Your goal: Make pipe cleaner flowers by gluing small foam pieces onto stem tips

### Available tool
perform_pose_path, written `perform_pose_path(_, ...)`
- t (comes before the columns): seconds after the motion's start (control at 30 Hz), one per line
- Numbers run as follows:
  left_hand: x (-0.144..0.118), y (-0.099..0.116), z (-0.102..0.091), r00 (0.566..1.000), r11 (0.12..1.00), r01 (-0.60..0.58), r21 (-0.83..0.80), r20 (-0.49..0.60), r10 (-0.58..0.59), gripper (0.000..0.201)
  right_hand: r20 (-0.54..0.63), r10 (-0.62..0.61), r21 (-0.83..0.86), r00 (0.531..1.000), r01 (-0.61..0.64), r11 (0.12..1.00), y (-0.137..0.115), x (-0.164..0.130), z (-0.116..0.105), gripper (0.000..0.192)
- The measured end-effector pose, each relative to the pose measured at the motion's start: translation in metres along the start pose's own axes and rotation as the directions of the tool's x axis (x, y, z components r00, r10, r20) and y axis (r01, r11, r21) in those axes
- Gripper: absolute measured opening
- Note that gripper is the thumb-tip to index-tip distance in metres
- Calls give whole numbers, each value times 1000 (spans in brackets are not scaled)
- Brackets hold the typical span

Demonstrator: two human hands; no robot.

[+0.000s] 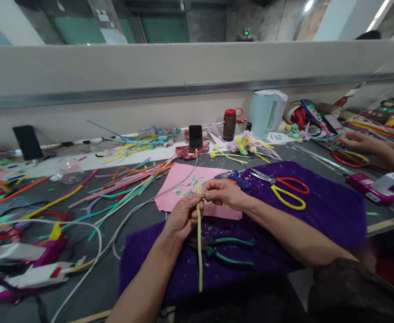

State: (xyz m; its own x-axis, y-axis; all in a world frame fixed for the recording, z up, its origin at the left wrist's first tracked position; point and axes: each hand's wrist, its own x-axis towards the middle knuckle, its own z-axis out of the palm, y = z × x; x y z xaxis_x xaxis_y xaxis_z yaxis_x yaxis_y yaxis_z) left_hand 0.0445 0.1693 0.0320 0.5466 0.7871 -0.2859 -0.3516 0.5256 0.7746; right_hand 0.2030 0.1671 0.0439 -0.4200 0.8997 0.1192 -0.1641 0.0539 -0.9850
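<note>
My left hand (183,217) grips the upper part of a yellow-green pipe cleaner (199,251), which hangs down toward me. My right hand (224,194) pinches its top end, right beside the left hand's fingers. Both hands hover over a purple cloth (318,211) and the near edge of a pink sheet (183,179) strewn with small cut bits. Teal-handled pliers (230,251) lie on the cloth just below my hands. Scissors (286,188) with one red and one yellow handle rest on the cloth to the right.
Several coloured pipe cleaners (123,184) spread over the table at left. A phone (196,136), a brown bottle (229,124) and a pale kettle (267,112) stand at the back. Glue guns (32,269) and cables lie near left. Another person's hand (354,141) works at far right.
</note>
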Motion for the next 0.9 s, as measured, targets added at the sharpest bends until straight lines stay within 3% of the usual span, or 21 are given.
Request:
perform_pose_path(0.1, 1, 2, 0, 1000, 1000, -10, -18, -1, 10, 21, -33, -9, -215, 999, 1, 977, -16, -5, -13, 24)
perform_pose_path(0.17, 0, 4, 0, 1000, 999, -25, -36, -5, 25, 21, -130, -49, -455, 990, -16, 890, -31, -11, -35, 29)
perform_pose_path(0.2, 0, 5, 0, 999, 998, -34, -43, -11, 33, 21, -231, -98, -598, 968, -62, 799, -38, -13, -49, 30)
perform_pose_path(0.27, -2, 7, 0, 998, 997, -52, -49, -22, 51, 20, -357, -138, -832, 924, -248, 496, -45, -17, -77, 34)
perform_pose_path(0.33, -3, 9, 1, 998, 997, -66, -47, -26, 65, 20, -453, -60, -882, 890, -437, 178, -43, -18, -100, 36)
perform_pose_path(0.4, -4, 9, 1, 997, 996, -74, -45, -26, 72, 19, -504, 49, -862, 862, -506, 39, -34, -14, -112, 39)
perform_pose_path(0.5, -5, 10, 2, 997, 996, -77, -43, -31, 76, 19, -481, 153, -871, 863, -490, 28, -18, -8, -114, 43)
perform_pose_path(0.67, -6, 9, 1, 996, 995, -86, -39, -25, 85, 18, -437, 210, -886, 874, -459, 69, -11, -6, -112, 43)
perform_pose_path(0.9, -9, 8, 0, 993, 993, -116, -38, 29, 117, 22, -422, 190, -846, 887, -460, 269, -17, -13, -119, 21)
